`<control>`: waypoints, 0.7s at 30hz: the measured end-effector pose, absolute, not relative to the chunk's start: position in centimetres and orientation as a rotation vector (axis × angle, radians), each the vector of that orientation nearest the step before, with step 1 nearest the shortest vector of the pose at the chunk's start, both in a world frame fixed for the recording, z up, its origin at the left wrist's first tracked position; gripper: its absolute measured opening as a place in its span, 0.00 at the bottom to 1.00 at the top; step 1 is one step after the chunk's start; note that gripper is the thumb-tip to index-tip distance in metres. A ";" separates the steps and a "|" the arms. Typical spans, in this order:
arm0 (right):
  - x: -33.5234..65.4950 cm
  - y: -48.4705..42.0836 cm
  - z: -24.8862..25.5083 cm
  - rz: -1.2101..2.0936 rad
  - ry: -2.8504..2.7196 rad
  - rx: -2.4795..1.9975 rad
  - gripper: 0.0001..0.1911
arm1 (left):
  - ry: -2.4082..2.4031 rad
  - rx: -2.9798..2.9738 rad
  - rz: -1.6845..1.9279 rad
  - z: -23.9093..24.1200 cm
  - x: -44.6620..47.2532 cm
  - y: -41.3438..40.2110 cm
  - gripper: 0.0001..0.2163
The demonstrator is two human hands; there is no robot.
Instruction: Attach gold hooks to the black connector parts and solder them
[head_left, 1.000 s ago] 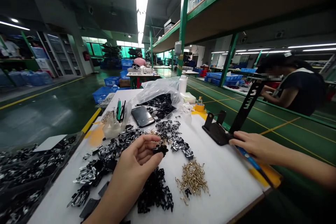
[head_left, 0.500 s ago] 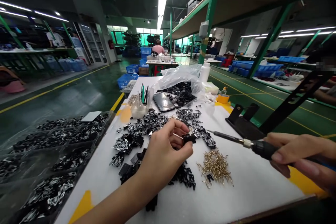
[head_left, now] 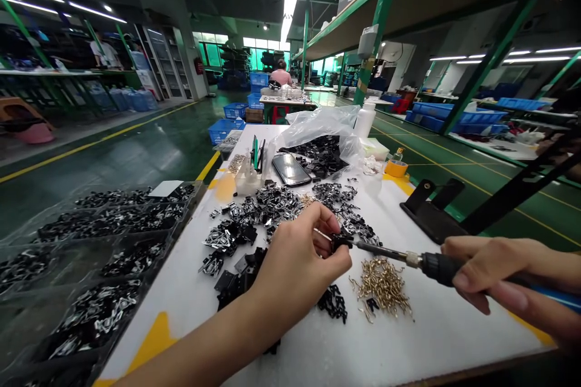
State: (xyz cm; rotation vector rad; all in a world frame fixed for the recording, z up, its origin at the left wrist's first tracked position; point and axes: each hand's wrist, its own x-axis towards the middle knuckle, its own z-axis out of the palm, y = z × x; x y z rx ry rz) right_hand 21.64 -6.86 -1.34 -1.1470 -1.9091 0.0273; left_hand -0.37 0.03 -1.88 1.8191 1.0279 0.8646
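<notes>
My left hand pinches a small black part between thumb and fingers above the worktable. In my right hand is a soldering iron with a thin dark barrel, a metal collar and a black and blue handle. Its tip reaches the black part; whether they touch is hard to tell. Below the barrel lies a heap of small bent brass pins. Black and silver metal clips are piled beyond my left hand. Several small black pieces lie beneath it.
A divided clear tray of clips stands on the left. Farther back are a phone, a plastic bag with black parts, a white bottle and orange tape. A black metal stand rises on the right.
The soldering iron has moved left, bringing its tip to the black part in my left hand. The whole view has shifted slightly.
</notes>
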 end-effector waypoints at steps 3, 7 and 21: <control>21.9 -7.2 -0.9 0.242 -1.906 -1.188 0.11 | 1.041 1.807 0.846 -1.8 -0.4 0.1 0.07; 22.6 -7.3 -0.9 0.314 -1.915 -1.244 0.10 | 1.070 1.809 0.844 -1.9 -0.3 0.1 0.07; 23.8 -6.0 0.3 0.145 -2.362 -1.067 0.13 | 1.194 2.019 0.862 -2.5 -0.3 0.4 0.09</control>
